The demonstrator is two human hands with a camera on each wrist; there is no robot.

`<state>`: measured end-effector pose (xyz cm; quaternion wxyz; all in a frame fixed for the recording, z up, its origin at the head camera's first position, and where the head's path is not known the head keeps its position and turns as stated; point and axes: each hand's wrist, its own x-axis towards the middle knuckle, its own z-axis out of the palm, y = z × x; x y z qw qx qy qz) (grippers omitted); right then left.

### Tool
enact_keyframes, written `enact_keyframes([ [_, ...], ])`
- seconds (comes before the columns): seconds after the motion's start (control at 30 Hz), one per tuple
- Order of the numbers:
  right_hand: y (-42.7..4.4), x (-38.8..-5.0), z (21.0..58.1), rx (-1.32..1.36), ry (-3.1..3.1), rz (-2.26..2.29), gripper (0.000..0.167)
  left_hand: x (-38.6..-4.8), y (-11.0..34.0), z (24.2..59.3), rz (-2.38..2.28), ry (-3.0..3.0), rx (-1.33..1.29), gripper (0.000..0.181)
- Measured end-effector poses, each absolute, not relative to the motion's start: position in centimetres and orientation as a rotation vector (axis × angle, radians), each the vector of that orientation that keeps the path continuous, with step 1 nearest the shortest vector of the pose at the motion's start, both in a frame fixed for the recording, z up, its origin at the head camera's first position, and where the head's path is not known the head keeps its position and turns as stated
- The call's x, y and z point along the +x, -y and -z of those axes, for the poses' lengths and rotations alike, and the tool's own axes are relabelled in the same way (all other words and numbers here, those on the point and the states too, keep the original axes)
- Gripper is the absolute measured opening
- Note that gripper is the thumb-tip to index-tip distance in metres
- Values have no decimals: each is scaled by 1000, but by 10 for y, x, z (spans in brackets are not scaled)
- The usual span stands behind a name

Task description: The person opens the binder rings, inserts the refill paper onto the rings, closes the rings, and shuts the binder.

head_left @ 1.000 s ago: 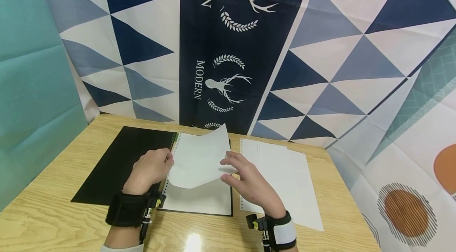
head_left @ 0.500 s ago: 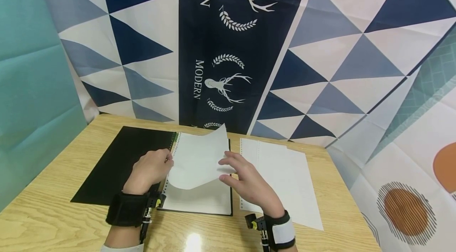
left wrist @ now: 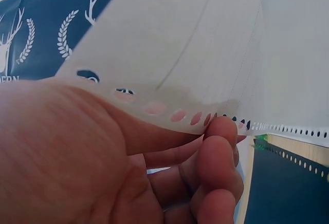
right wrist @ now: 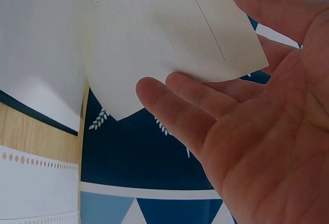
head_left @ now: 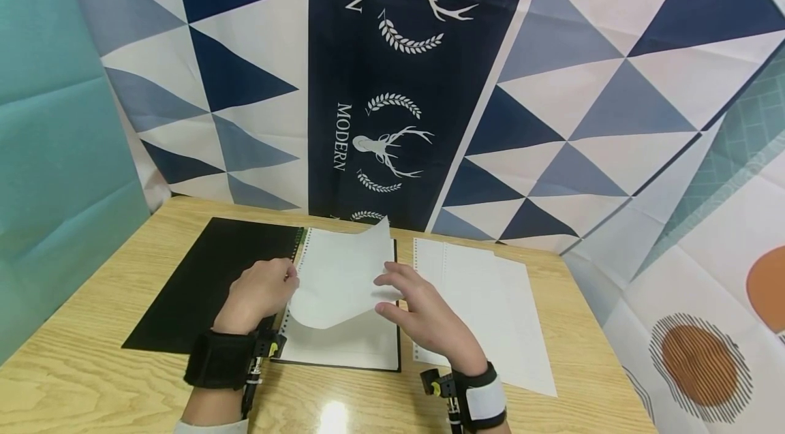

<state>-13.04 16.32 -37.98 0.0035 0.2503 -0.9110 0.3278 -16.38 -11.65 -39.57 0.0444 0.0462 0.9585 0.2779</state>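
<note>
A curved sheet of white loose-leaf paper (head_left: 340, 277) is held raised over an open black ring binder (head_left: 208, 277). My left hand (head_left: 260, 289) pinches its punched edge between thumb and fingers; the row of holes shows beside the fingertips in the left wrist view. At the sheet's other side is my right hand (head_left: 427, 317), fingers spread and thumb apart. In the right wrist view its fingertips (right wrist: 149, 88) lie against or just behind the sheet; exact contact is unclear. Beneath the raised sheet, more punched paper (head_left: 343, 347) lies on the binder's right half.
Several loose punched sheets (head_left: 478, 298) overlap on the wooden table (head_left: 343, 407) to the right of the binder. A patterned cloth (head_left: 380, 80) hangs behind the table's back edge. Both wrists wear straps with small cameras.
My right hand has shifted slightly left, and the raised sheet bows a little more, its near edge dipping slightly. My left hand has kept its grip and stayed almost still.
</note>
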Motion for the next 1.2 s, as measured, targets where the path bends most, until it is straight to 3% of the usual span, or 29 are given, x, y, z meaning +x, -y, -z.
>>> enact_keyframes([
  [0.93, -156, -127, 377, 847, 2790, -966, 33, -165, 122, 397, -814, -2923, 109, 27],
  [1.2, -154, -127, 378, 852, 2781, -946, 18, -166, 119, 398, -824, -2910, 123, 29],
])
